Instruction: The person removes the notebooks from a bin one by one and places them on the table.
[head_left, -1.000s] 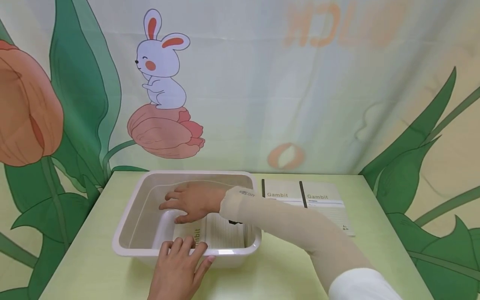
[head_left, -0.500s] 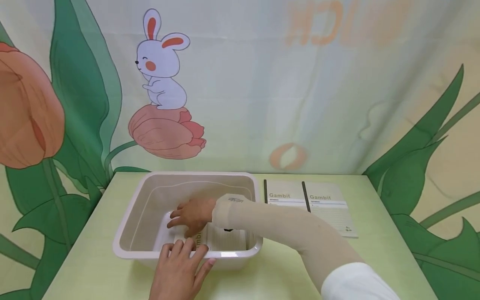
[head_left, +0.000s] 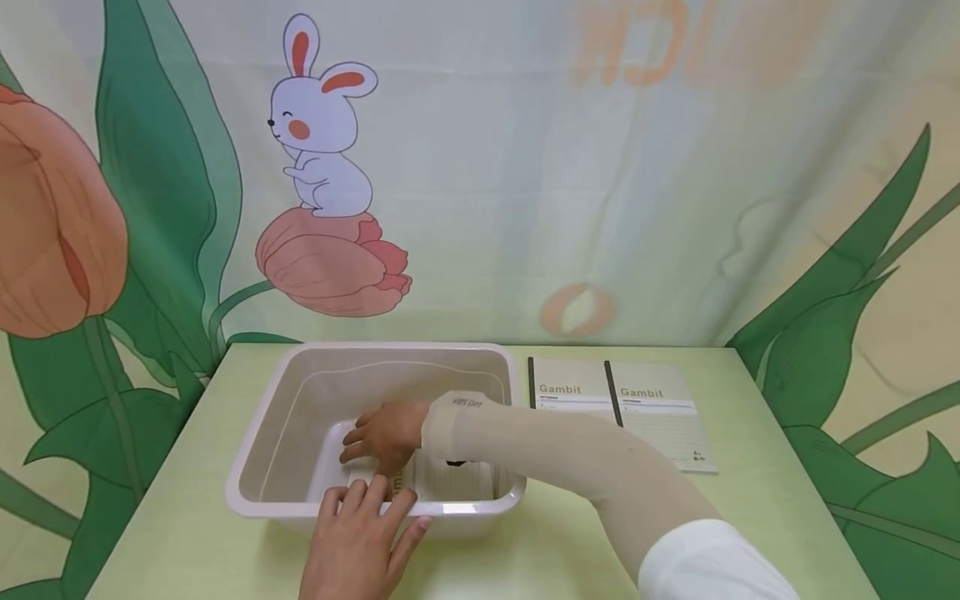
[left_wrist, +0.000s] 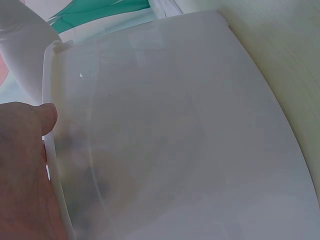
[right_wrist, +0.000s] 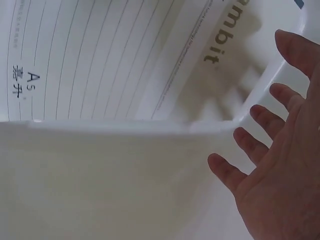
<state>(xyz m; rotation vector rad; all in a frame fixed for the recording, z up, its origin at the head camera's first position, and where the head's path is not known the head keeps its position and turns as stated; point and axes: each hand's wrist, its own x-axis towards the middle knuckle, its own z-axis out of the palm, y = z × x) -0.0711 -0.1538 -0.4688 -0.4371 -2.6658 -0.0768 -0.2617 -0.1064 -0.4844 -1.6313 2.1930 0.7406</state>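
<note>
A pale plastic basin (head_left: 465, 507) stands on the table. My left hand (head_left: 356, 533) grips its near rim, fingers hooked over the inside; in the left wrist view that hand's thumb (left_wrist: 47, 117) presses the outer wall. Low inside the basin is my right hand (head_left: 386, 437), its fingers spread apart. A notebook marked Gambit (head_left: 453, 483) lies on the basin floor beneath it. In the right wrist view the spread right hand (right_wrist: 285, 160) is beside the cover end of the notebook (right_wrist: 100, 60), nearest its "Gambit" lettering. Whether any fingertip touches the cover, I cannot tell.
Two more Gambit notebooks with black spines, one on the left (head_left: 573, 387) and one on the right (head_left: 660, 417), lie side by side right of the basin. A printed curtain (head_left: 480, 167) hangs behind the table (head_left: 562, 542).
My right hand has sunk deeper into the basin, toward the notebook, fingers still spread. The left hand keeps its place on the near rim.
</note>
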